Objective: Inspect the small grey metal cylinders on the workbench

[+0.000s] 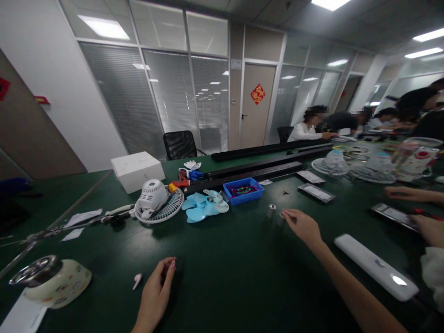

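My right hand (305,226) reaches to the middle of the green table, its thumb and fingertips closed on a small metal cylinder (280,219) standing there. Just left of that stands a second, similar metal cylinder (271,211); blur hides what kind they are. My left hand (157,290) rests nearer the front edge, fingers curled and thumb against the fingertips, with nothing visible in it. A white earbud (137,281) lies to its left, apart from the hand.
Beyond my hands are blue fan blades (204,206), a fan body with its grille (154,201) and a blue bin (243,191) of wires. A patterned pot (58,282) is at left. To the right lies a long white case (376,266), near a co-worker's hands (430,229).
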The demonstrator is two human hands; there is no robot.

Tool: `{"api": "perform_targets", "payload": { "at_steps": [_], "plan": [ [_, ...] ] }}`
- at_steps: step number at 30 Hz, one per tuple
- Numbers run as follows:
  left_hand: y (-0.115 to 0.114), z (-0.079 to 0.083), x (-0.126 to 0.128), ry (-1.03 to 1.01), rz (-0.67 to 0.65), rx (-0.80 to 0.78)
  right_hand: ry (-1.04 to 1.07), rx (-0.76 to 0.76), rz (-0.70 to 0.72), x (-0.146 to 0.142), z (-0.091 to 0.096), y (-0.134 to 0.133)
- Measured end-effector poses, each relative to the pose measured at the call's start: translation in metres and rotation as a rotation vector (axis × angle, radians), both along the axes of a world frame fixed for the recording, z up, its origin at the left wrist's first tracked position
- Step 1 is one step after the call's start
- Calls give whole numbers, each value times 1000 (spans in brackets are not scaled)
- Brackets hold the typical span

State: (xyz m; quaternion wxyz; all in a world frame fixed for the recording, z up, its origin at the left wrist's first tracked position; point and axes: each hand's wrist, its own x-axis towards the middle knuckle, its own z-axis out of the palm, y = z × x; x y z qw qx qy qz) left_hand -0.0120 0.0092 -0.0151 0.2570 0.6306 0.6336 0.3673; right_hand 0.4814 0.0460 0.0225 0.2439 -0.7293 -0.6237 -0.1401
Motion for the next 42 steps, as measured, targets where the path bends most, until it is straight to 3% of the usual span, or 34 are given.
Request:
{"api": "perform_targets", "payload": {
  "at_steps": [3,5,10,13,21,26,30,35,39,42],
  "plan": [
    [0,-1,-1,3,6,-11,-70,48,1,-2,10,9],
    [0,-2,-1,5,3,-14,-104,-2,32,-6,17,22],
    [0,-5,-2,-5,-12,6,-36,-418,6,-19,27,67],
    [0,-6,-2,-4,-11,13,21,-517,24,-20,26,82],
    [-2,-1,0,-1,-22,20,107,-612,40,-13,23,86],
    [-2,-1,1,0,-20,47,124,-628,47,-26,31,89],
    [-1,-2,2,19,-20,66,144,-667,187,-66,37,81],
    [-3,1,8,26,-48,104,200,-675,532,-152,33,50],
    [-10,10,27,85,-145,187,391,-720,857,-214,27,22],
    [-14,22,46,123,-246,301,481,-733,960,-241,24,9]
  ]
}}
